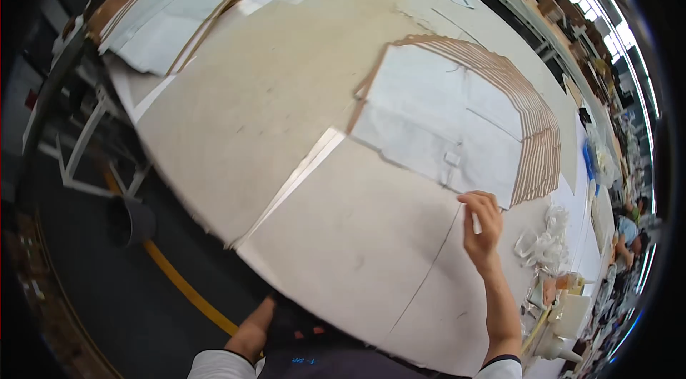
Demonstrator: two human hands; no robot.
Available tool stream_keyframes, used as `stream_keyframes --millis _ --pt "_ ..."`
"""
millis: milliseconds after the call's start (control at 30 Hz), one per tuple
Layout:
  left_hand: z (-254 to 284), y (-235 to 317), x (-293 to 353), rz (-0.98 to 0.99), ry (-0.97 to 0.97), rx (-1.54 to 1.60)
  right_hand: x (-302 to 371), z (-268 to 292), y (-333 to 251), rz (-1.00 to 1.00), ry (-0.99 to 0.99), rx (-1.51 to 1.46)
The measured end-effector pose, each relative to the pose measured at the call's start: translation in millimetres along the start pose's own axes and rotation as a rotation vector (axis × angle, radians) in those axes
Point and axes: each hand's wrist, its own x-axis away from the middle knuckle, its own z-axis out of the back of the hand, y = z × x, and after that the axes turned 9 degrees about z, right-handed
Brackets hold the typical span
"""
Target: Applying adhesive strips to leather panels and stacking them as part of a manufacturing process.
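A fanned stack of pale, whitish panels with brown edges [421, 104] lies on the beige table [343, 215], right of the middle. A small white square piece [451, 158] rests on its top panel. Just off the stack's near edge is my right hand [484, 225], its fingers loosely bent and the thumb apart, with nothing seen in it. A thin dark line [427, 272] runs across the tabletop from beside this hand toward the near edge. Of my left arm only the forearm [250, 332] shows, low by the table edge; the left hand is hidden.
Another stack of pale, brown-edged panels [168, 25] lies at the far left. A narrow white strip [293, 182] crosses the table. Crumpled clear plastic [549, 240] and a white bottle [572, 315] stand at the right. A dark bin [131, 222] is on the floor.
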Motion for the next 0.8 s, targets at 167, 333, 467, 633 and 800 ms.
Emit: stream_keyframes --millis 167,333,467,633,800 --pt "9 24 -25 -0.036 0.002 -0.124 -28 -25 45 0.250 -0.254 0.013" --pt "39 9 -15 -0.113 0.071 -0.241 -11 -38 67 0.223 -0.297 0.045" --pt "71 -20 8 -0.197 0.118 -0.343 -12 -43 76 0.254 -0.250 0.218" --pt "122 -58 71 -0.284 0.144 -0.462 -34 -60 50 0.253 -0.466 0.627" --pt "159 29 117 0.062 0.029 -0.464 -45 -80 26 0.152 -0.822 0.832"
